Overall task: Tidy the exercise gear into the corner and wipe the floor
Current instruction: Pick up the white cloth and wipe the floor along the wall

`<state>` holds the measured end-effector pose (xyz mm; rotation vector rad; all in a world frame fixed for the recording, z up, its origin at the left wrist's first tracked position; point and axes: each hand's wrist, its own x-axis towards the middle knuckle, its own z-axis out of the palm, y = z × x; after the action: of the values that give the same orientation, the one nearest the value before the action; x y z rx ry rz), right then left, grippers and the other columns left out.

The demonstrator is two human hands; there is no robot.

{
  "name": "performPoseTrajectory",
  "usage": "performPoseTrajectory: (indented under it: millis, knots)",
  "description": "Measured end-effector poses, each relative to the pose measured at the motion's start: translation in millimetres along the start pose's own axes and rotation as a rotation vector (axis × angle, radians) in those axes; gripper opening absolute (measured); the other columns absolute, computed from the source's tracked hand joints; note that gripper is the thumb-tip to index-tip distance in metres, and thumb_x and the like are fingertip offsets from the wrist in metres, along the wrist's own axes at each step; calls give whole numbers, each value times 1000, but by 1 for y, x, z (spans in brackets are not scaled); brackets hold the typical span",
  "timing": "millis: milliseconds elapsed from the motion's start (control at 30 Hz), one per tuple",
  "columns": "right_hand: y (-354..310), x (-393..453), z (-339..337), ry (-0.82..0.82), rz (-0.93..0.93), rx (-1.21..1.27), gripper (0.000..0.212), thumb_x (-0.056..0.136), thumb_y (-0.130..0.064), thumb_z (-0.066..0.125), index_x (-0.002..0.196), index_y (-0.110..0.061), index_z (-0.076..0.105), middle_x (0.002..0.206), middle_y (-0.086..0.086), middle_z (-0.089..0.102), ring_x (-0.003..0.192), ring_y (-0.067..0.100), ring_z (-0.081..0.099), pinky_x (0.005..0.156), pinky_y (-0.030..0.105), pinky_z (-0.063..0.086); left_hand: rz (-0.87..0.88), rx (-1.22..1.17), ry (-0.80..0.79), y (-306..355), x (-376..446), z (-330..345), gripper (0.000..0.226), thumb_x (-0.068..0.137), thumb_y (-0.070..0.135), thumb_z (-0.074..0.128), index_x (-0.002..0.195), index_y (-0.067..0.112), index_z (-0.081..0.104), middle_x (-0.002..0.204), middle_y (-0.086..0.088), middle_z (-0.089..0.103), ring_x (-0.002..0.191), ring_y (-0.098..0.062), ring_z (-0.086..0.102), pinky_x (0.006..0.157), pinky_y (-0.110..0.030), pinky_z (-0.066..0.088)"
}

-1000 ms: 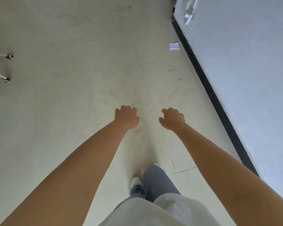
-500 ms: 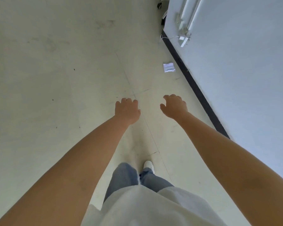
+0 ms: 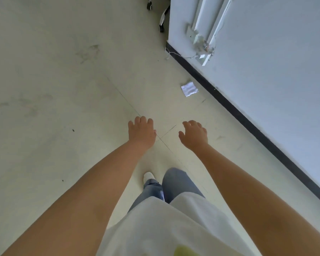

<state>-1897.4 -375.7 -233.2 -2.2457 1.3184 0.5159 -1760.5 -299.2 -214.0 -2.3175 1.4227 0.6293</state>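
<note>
While both arms reach forward over the floor, the labelled parts read as follows.

Left hand (image 3: 141,133): held out palm down above the floor (image 3: 63,89), fingers loosely bent and holding nothing; its position in the view is almost the same as half a second ago.

Right hand (image 3: 193,134): held out beside the left one and apart from it, fingers relaxed and slightly spread, holding nothing; the thumb points toward the left hand.

White cloth (image 3: 189,89): a small folded square lying flat on the floor, close to the black skirting (image 3: 248,119) at the foot of the wall (image 3: 275,80); it lies ahead of the right hand and well apart from it. Compared with the earlier frames it sits lower in the view and appears larger, so the person has come nearer to it.

Wall fitting (image 3: 201,39): pale vertical strips on the wall with a bracket and loose thin wires at their lower end; more of it shows than a second ago.

Castor legs (image 3: 162,21): dark wheels of some furniture at the top edge, past the corner of the wall; only partly in view.

Legs: blue jeans (image 3: 175,183) and one white shoe (image 3: 148,176) below the hands; the shoe now shows on the left of the jeans, whereas half a second ago it showed on the right.

Shirt (image 3: 164,228): white, filling the bottom of the view.

Exercise gear: cannot be identified in this view.
</note>
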Motion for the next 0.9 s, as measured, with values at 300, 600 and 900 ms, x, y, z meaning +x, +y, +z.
performPoseTrajectory:
  millis: [300,600,900]
  knots:
    - [4,151,-51,-23,351,207,43,97,-26,39,137,-11,40,142,8,42,132,26,37,108,37,30,243,188,8,-6,196,-89,38,99,28,35,129,7,44,131,-12,48,124,-28,42,101,-38,34]
    - [9,294,-92,-1,565,369,41,98,-26,39,136,-11,40,142,7,41,132,25,36,107,34,30,463,366,-20,-4,374,-133,39,100,29,33,131,9,42,132,-10,48,123,-26,43,101,-36,35]
    - [31,414,17,-86,829,539,42,98,-24,38,137,-10,40,142,9,42,133,26,34,106,35,31,605,472,-87,14,557,-40,36,99,27,36,127,7,46,128,-11,51,120,-27,45,97,-36,38]
